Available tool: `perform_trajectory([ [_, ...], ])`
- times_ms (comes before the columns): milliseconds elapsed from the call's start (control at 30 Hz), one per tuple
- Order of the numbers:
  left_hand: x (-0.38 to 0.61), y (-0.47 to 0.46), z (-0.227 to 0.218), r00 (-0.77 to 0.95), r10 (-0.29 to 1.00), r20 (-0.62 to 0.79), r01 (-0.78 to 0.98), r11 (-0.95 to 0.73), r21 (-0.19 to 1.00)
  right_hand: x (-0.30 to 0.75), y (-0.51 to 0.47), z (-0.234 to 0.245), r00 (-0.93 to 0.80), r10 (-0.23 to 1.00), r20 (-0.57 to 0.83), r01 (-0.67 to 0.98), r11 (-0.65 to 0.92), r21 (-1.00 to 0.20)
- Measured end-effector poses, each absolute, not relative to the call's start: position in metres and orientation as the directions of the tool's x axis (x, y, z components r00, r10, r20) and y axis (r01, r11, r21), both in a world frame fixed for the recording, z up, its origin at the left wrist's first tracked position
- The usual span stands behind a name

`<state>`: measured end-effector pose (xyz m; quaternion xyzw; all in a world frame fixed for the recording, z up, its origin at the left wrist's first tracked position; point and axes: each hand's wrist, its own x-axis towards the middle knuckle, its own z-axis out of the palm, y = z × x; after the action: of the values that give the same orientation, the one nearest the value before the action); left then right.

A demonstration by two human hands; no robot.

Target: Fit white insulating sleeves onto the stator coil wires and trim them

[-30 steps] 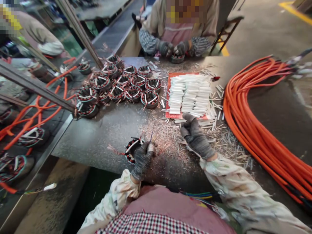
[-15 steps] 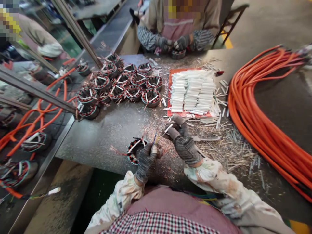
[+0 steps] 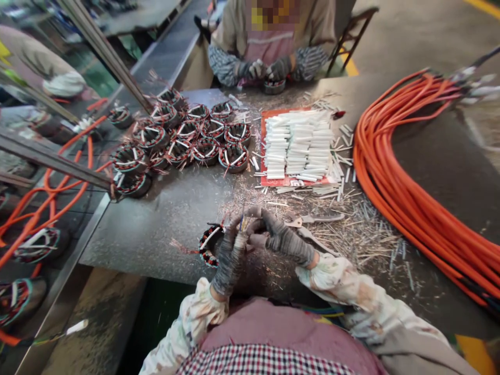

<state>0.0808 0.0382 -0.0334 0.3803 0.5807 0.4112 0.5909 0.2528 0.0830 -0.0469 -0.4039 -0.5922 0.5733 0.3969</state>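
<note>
The person's pink apron (image 3: 281,325) is nearest, and beyond it two gloved hands meet over the metal table (image 3: 156,224). The left hand (image 3: 228,258) is closed, pinching thin blue and yellow wires (image 3: 242,223); it lies against the right side of a wire-wound ring (image 3: 206,247) on the table. The right hand (image 3: 287,239) bends its fingers toward those wires; whether they grip anything cannot be told. Just beyond its wrist lies a metal hand tool (image 3: 322,217) among thin scraps (image 3: 359,234). To the right curves a bundle of orange cables (image 3: 385,166). Farther off, white tubes (image 3: 299,143) cover a red sheet (image 3: 269,182), more wound rings (image 3: 205,148) cluster to the left, and a co-worker's gloved hands (image 3: 279,69) work over another ring (image 3: 274,86).
</note>
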Motion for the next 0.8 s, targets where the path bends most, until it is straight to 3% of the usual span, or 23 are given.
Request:
perform_trajectory([
  [67, 0.08, 0.039, -0.032, -0.066, 0.937, -0.344, -0.042, 0.341, 0.939, 0.275, 0.097, -0.057, -0.156, 0.986, 0.061, 0.199, 0.092, -0.976],
  [167, 0.079, 0.04, -0.031, -0.117, 0.955, -0.271, -0.007, 0.272, 0.962, 0.311, 0.123, -0.066, 0.084, 0.993, 0.087, 0.505, 0.033, -0.862],
  [267, 0.079, 0.041, -0.032, -0.117, 0.964, -0.239, -0.009, 0.239, 0.971, 0.326, 0.137, -0.07, 0.061, 0.998, 0.035, 0.66, -0.014, -0.751],
  [433, 0.08, 0.039, -0.033, -0.106, 0.951, -0.291, -0.114, 0.279, 0.953, 0.312, 0.134, -0.071, 0.101, 0.993, 0.058, 0.71, -0.031, -0.704],
  [567, 0.08, 0.041, -0.026, -0.11, 0.953, -0.281, -0.049, 0.277, 0.96, 0.291, 0.122, -0.062, 0.107, 0.982, 0.157, 0.496, 0.084, -0.864],
  [667, 0.082, 0.043, -0.021, -0.107, 0.956, -0.275, 0.011, 0.277, 0.961, 0.267, 0.112, -0.047, 0.011, 0.993, 0.122, 0.066, 0.121, -0.991],
  [733, 0.083, 0.043, -0.021, -0.12, 0.959, -0.258, 0.037, 0.264, 0.964, 0.251, 0.108, -0.038, -0.029, 0.998, 0.053, -0.229, 0.045, -0.972],
  [800, 0.084, 0.044, -0.022, -0.125, 0.962, -0.241, 0.071, 0.251, 0.965, 0.238, 0.107, -0.032, -0.017, 0.999, -0.03, -0.373, -0.035, -0.927],
])
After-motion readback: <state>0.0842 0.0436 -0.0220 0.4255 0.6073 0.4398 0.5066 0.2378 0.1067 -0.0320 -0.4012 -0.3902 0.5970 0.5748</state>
